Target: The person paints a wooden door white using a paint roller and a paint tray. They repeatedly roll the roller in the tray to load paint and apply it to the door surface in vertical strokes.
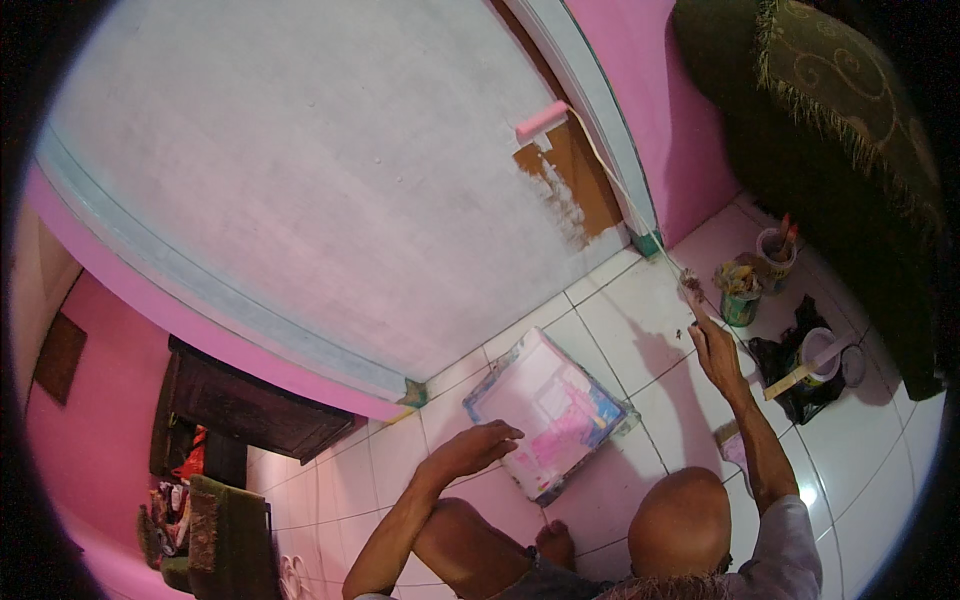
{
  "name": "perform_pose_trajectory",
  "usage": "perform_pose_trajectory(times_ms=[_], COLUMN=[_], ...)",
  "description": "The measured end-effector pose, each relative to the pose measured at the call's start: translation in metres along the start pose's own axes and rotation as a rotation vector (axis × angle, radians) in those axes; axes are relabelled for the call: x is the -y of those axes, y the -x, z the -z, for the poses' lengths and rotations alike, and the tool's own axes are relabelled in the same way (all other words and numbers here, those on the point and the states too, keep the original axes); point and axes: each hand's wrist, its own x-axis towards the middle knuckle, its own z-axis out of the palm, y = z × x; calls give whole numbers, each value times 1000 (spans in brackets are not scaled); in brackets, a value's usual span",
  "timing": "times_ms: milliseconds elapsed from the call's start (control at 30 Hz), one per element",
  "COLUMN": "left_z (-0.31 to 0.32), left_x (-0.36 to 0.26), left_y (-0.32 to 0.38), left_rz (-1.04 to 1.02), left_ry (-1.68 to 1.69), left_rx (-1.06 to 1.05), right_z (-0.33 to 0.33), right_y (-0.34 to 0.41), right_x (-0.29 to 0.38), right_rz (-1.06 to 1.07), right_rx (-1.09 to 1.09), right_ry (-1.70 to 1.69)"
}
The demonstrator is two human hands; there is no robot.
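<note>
My right hand (716, 352) is closed on the handle end of a long-handled paint roller. Its pink roller sleeve (541, 121) rests against a door panel (337, 172) at the upper right, at the top of a brown patch (581, 176) that is streaked with white paint. Pale, whitish paint covers the rest of the panel. My left hand (487, 446) holds nothing, its fingers loosely bent, and hangs by the near left side of a paint tray (551, 412) with white, pink and blue paint in it.
Right of my right hand stand a green container (741, 304), a cup with brushes (776, 251) and a paint can (821, 356) on a black plastic bag with a flat stick across it. A wide brush (731, 446) lies near my right forearm. A covered sofa (847, 172) is at the right.
</note>
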Motion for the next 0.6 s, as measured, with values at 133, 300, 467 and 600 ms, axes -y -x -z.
perform_pose_trajectory(times_ms=[133, 300, 467, 600], left_z=[-5, -3, -9, -7], left_x=[9, 4, 19, 10], left_y=[1, -2, -3, -5], left_rz=[-20, 22, -32, -56], left_ry=[-53, -25, -90, -45], left_rx=[-1, 5, 23, -9], right_z=[1, 0, 0, 10], right_y=[-18, -4, 19, 34], right_x=[15, 2, -10, -11], right_rz=[-10, -49, -59, -164], right_rx=[11, 39, 71, 147], right_ry=[1, 63, 62, 95])
